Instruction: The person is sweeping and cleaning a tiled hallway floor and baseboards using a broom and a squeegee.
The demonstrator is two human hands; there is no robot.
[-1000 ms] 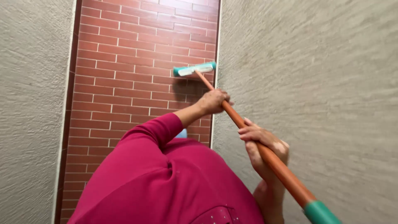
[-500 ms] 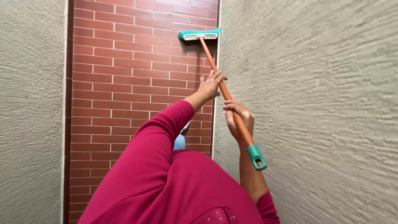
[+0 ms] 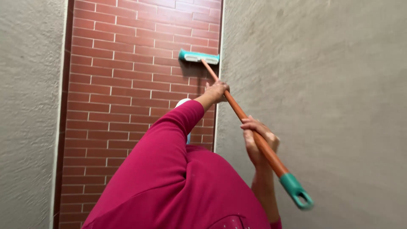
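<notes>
Broom [image 3: 250, 128] first, since both our hands are on it: a long orange stick with a teal head at the far end and a teal cap with a hanging loop at the near end. Around it, the biggest things we see are the two rough grey plastered walls, one [image 3: 25, 114] on the left and one [image 3: 322, 97] on the right, with a strip of red brick floor [image 3: 127, 85] running between them. Our magenta top [image 3: 169, 182] fills the lower middle of the view, its sleeve stretching out toward the stick. The stick slants from the lower right up toward the middle, close along the right wall. Its teal head [image 3: 198, 57] lies flat on the bricks, just beside the foot of the right wall. Our left hand [image 3: 216, 92] is wrapped around the stick high up, not far from the head. Our right hand [image 3: 258, 140] is closed around the stick lower down, a little above the teal cap [image 3: 296, 191], which juts out free past our wrist.
</notes>
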